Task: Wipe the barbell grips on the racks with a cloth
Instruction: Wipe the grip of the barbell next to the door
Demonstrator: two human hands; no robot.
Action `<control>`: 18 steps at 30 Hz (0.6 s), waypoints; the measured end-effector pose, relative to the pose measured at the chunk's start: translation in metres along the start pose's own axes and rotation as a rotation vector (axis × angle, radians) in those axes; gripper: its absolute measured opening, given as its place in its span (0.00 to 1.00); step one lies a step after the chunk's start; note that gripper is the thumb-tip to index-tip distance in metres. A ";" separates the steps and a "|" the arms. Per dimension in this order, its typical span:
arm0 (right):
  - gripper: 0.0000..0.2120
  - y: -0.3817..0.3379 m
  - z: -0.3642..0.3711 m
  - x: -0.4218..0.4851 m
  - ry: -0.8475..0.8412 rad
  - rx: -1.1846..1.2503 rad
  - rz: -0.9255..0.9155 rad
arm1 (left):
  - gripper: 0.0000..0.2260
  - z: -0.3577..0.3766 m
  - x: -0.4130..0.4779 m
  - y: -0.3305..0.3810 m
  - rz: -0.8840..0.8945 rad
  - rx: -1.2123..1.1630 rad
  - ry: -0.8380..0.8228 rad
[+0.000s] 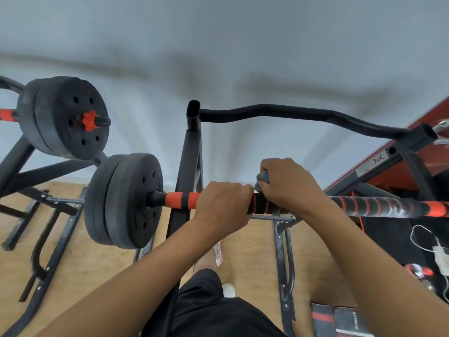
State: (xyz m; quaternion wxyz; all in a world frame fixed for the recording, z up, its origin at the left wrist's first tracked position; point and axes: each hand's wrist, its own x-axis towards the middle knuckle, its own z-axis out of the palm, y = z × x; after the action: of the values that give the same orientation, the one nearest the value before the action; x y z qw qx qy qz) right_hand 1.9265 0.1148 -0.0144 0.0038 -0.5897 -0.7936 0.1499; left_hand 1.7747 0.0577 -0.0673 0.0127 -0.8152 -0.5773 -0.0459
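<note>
a barbell (379, 205) is seen lying across a black rack (188, 166), running from left to right through the middle of the view. its grip is wrapped in black with spiralling orange stripes on the right part, and a plain orange sleeve with a black band is seen on the left part, next to the weight plates (126, 199). these black plates are mounted on the bar's left end, just left of the rack's upright.

the left hand (222, 206) is clenched around the bar from above, just right of the orange sleeve. the right hand (288, 186) is placed directly beside it, touching it, and is closed over a grey-blue cloth (263, 177) that is pressed against the top of the grip. only a small bunched part of the cloth is visible between the thumb and fingers; the rest is hidden under the hand.

a curved black bar (291, 115) is seen above and behind the hands, joining the rack's uprights. a second barbell (65, 117) with black plates and an orange collar is held on another rack at the upper left, well apart from the hands. a red and black bench (393, 161) is visible at the right edge. below, a wooden floor (92, 263) is seen, together with black shorts and white shoes. a pale wall (218, 45) fills the upper part of the view.
</note>
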 end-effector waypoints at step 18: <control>0.12 0.016 -0.028 -0.025 -0.225 0.163 -0.172 | 0.10 -0.016 0.016 -0.008 -0.006 -0.060 -0.200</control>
State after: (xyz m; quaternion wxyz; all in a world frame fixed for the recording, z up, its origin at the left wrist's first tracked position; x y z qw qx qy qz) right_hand 1.9537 0.1022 0.0129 -0.0242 -0.4968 -0.8217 0.2782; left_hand 1.7717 0.0746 -0.0506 -0.0692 -0.8140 -0.5764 0.0183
